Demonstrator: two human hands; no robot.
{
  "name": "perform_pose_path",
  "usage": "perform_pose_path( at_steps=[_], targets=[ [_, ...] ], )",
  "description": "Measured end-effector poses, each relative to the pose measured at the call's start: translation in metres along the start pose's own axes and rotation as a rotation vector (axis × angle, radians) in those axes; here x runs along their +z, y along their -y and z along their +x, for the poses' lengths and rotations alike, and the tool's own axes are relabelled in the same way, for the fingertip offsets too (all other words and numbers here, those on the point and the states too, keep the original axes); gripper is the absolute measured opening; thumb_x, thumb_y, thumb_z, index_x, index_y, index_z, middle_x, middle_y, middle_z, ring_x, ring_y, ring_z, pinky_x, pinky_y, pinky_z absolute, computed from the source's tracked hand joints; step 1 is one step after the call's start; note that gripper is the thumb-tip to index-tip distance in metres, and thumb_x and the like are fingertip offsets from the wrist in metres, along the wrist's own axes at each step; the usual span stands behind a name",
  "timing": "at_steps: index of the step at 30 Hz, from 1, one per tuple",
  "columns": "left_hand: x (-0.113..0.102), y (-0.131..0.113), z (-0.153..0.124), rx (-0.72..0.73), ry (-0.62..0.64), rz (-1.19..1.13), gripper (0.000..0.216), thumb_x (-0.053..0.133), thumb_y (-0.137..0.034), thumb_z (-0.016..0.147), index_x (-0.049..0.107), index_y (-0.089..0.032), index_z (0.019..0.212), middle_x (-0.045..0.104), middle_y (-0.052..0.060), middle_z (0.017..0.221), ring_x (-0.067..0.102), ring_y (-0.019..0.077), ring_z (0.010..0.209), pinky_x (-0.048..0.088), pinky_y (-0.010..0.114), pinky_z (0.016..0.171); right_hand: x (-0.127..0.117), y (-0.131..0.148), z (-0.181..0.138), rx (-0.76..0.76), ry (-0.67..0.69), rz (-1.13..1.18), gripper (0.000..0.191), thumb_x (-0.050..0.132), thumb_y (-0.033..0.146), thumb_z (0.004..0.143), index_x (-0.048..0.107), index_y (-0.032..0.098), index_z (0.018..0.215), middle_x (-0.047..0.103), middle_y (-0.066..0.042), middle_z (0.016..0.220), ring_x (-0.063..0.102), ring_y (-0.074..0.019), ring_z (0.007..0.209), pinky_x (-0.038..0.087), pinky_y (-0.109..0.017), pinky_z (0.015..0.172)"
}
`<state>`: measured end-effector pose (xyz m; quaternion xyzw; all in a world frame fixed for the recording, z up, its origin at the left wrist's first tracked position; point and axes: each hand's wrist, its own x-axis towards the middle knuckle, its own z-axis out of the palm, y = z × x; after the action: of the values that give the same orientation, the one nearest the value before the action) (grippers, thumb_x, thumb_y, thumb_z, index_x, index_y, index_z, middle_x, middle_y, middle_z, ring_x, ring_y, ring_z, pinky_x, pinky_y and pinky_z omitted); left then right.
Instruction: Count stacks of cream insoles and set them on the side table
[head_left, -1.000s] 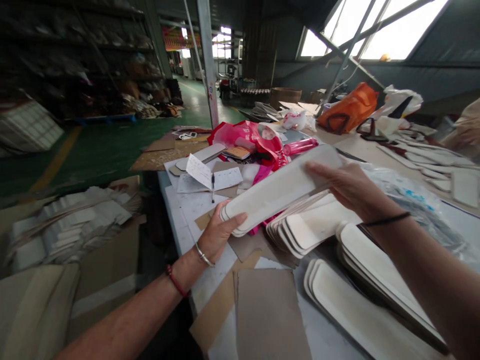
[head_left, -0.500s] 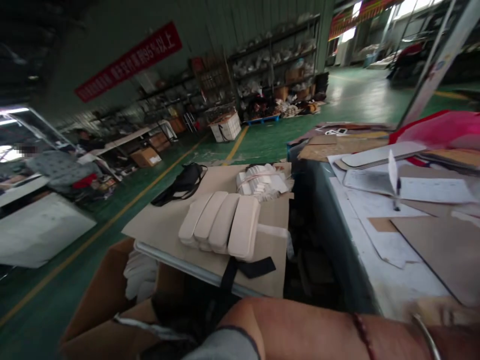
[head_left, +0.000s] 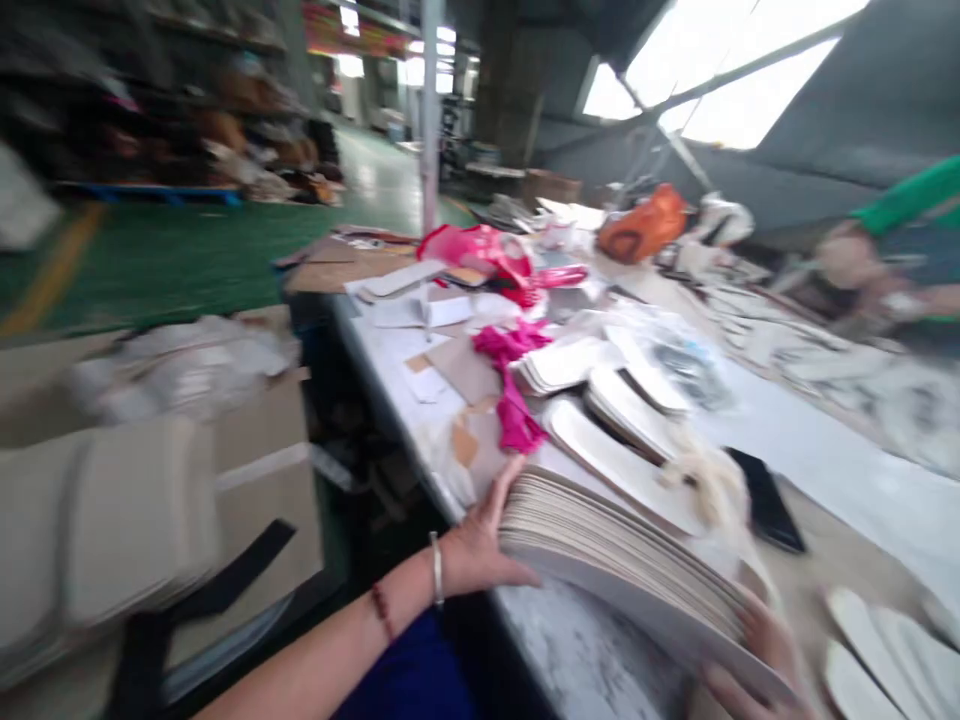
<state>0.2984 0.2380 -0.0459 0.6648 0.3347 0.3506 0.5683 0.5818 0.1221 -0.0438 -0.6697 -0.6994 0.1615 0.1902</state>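
Daylight is pouring through the roof windows of a workshop hall with a green floor, and a long pale tabletop point(head_left: 825, 450) is stretching away from us, littered with cut pieces. We are gripping a thick stack of flat white pieces point(head_left: 615, 555) at the near edge of that tabletop, its layered edge facing us. Our left hand point(head_left: 484, 550) is clasping the stack's left end, thumb lying under its lower edge and fingers reaching up along the end. Our right hand point(head_left: 757, 650) is holding the stack's right end from beneath, with only the fingertips showing, blurred. Just beyond the stack, smaller piles of white pieces point(head_left: 600, 385) are lying beside a strip of pink cloth point(head_left: 514, 390). A black flat object point(head_left: 765, 495) is resting to the right. Across the tabletop, a person's green sleeve point(head_left: 911, 195) is showing, blurred.
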Motion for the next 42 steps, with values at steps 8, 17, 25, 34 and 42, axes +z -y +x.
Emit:
perform_pose_path(
  at_steps=[8, 17, 25, 34, 42],
  targets=[
    [-0.005, -0.002, -0.026, -0.096, -0.035, 0.323, 0.085, 0.068, -0.032, 0.066, 0.023, -0.022, 0.138, 0.035, 0.012, 0.138, 0.035, 0.0292, 0.13, 0.027, 0.049, 0.11, 0.032, 0.031, -0.037, 0.303, -0.559, 0.784, 0.069, 0.044, 0.074, 0.078, 0.045, 0.021, 0.123, 0.056, -0.011, 0.12, 0.052, -0.0306, 0.114, 0.045, -0.043, 0.093],
    [-0.041, -0.004, -0.02, 0.223, 0.133, 1.08, 0.084, 0.069, -0.036, 0.064, 0.026, -0.022, 0.135, 0.042, 0.015, 0.137, 0.038, 0.0335, 0.129, 0.034, 0.052, 0.106, 0.023, 0.042, -0.041, 0.224, -0.592, 0.563, 0.065, 0.055, 0.07, 0.078, 0.044, 0.021, 0.118, 0.054, -0.009, 0.112, 0.055, -0.025, 0.105, 0.046, -0.036, 0.091],
    [0.028, -0.043, 0.001, 0.4, 0.209, 1.39, 0.099, 0.075, -0.04, 0.057, 0.028, -0.009, 0.139, 0.045, 0.019, 0.135, 0.033, 0.035, 0.131, 0.021, 0.051, 0.111, 0.03, 0.037, -0.045, 0.179, -0.585, 0.452, 0.08, 0.051, 0.077, 0.072, 0.038, 0.019, 0.125, 0.051, -0.011, 0.117, 0.054, -0.0265, 0.107, 0.045, -0.039, 0.094],
    [0.055, -0.062, 0.005, 0.219, 0.334, 1.495, 0.076, 0.067, -0.032, 0.067, 0.041, -0.011, 0.135, 0.053, 0.016, 0.122, 0.046, 0.0312, 0.112, 0.031, 0.045, 0.1, 0.02, 0.076, -0.054, 0.135, -0.716, 0.186, 0.054, 0.042, 0.054, 0.093, 0.035, 0.025, 0.138, 0.035, -0.013, 0.141, 0.032, -0.0303, 0.132, 0.032, -0.052, 0.107],
    [0.047, -0.054, 0.005, 0.262, 0.374, 1.556, 0.077, 0.066, -0.029, 0.068, 0.035, -0.013, 0.137, 0.051, 0.014, 0.126, 0.046, 0.0294, 0.114, 0.03, 0.042, 0.1, 0.053, 0.081, -0.059, 0.23, -0.791, 0.13, 0.048, 0.04, 0.024, 0.098, 0.028, 0.024, 0.144, 0.031, -0.013, 0.146, 0.03, -0.0265, 0.135, 0.037, -0.05, 0.106]
  ],
)
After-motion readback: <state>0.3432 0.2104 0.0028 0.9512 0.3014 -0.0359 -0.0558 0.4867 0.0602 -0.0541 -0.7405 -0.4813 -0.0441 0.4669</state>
